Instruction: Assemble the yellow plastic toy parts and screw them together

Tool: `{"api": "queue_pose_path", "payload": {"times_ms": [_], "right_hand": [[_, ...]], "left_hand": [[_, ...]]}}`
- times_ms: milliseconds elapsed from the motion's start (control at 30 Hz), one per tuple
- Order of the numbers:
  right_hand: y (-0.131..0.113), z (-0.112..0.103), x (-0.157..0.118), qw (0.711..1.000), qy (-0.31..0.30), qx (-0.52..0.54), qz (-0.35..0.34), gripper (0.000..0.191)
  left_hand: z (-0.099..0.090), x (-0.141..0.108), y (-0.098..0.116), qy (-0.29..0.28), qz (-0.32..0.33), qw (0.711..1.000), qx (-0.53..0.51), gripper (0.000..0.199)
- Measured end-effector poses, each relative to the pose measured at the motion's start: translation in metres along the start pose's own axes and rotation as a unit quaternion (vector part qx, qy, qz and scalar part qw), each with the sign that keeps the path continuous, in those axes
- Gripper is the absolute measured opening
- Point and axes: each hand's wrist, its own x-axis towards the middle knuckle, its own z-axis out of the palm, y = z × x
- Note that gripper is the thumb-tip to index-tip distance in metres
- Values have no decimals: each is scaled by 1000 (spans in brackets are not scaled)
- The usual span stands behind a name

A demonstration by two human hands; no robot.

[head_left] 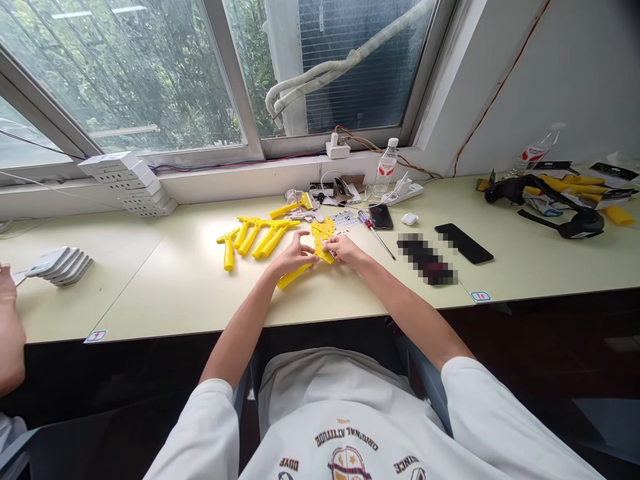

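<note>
My left hand (295, 255) is closed on a yellow tool (324, 252), whose handle slants down and left under my fingers. On the tool's right side, my right hand (345, 249) pinches at its flat head; anything small between those fingertips is hidden. Just behind my hands lie flat yellow pieces (323, 228). Several yellow handled tools (265, 237) rest in a row to the left. Another yellow tool (290, 208) lies farther back, beside some whitish gloves (307, 217).
A screwdriver (377, 236), a phone (381, 217) and a white earphone case (409, 219) lie to the right. Behind stand a bottle (387, 167) and a power strip (405, 193). White boxes (133, 183) are stacked at back left. Another person's arm (10, 333) shows at far left.
</note>
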Motion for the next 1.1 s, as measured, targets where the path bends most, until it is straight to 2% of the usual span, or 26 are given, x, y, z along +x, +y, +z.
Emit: {"api": "queue_pose_path", "payload": {"times_ms": [133,267,467,567,667,733,800,867,900,967,1033,1100], "right_hand": [[6,-2,5,999,31,7,6,25],[7,-1,6,999,39,7,12,25],[7,2,4,999,31,2,18,33],[6,4,3,1000,26,0,16,39],[3,4,4,999,31,-4,13,36],[1,0,6,998,54,-16,8,35],[-2,-11,10,994,102,-38,-3,34],[-3,-26,13,983,167,-68,-25,23],[-2,-34,15,973,200,-106,-41,20],[-1,-48,18,938,240,-239,-69,29],[2,-57,21,886,243,-388,-77,38],[5,-59,24,854,233,-460,-65,40]], "left_hand": [[-8,-2,1,5,65,984,166,82],[-7,-2,1,38,105,967,228,73],[8,1,2,78,117,953,269,52],[21,3,1,96,120,934,322,39],[31,2,1,114,94,918,368,34],[32,1,3,130,85,917,367,37],[27,1,6,154,96,922,341,42],[18,1,9,187,119,932,288,40],[12,1,12,205,127,939,244,34],[3,2,16,225,128,960,107,15],[-3,3,20,201,118,970,-75,9],[-3,2,22,141,102,956,-236,18]]}}
